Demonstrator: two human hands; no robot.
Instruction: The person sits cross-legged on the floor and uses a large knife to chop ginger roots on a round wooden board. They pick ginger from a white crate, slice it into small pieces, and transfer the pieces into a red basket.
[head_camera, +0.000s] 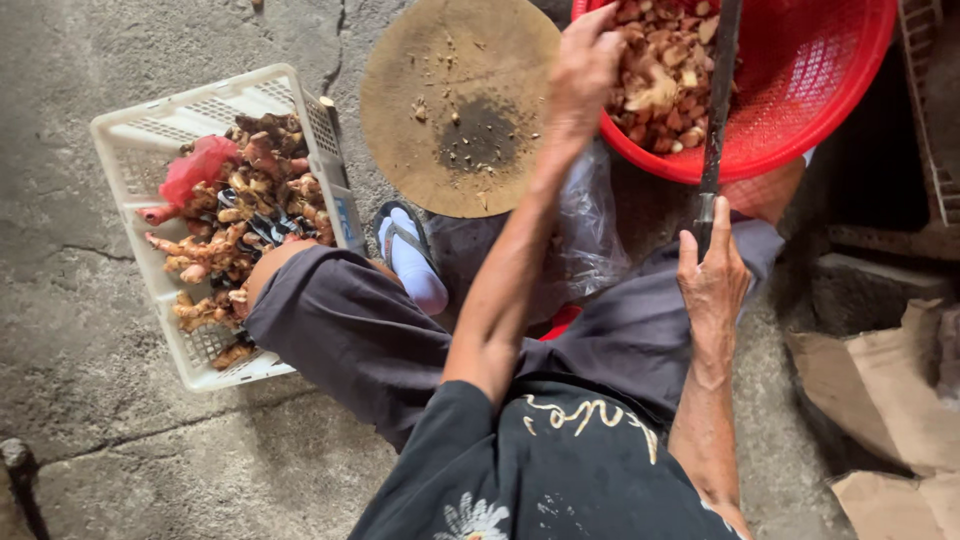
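Ginger chopping on a concrete floor, seen from above

Left hand rested open on the rim of the red basket of chopped ginger; right hand gripped the cleaver laid across that basket; round chopping block just beside it; white crate of whole ginger well apart.

Rough grey concrete floor, daylight.
Cracks running at 9 and 7 o'clock; torn brown cardboard lying at 4 o'clock; dark shadowed gap at 3.
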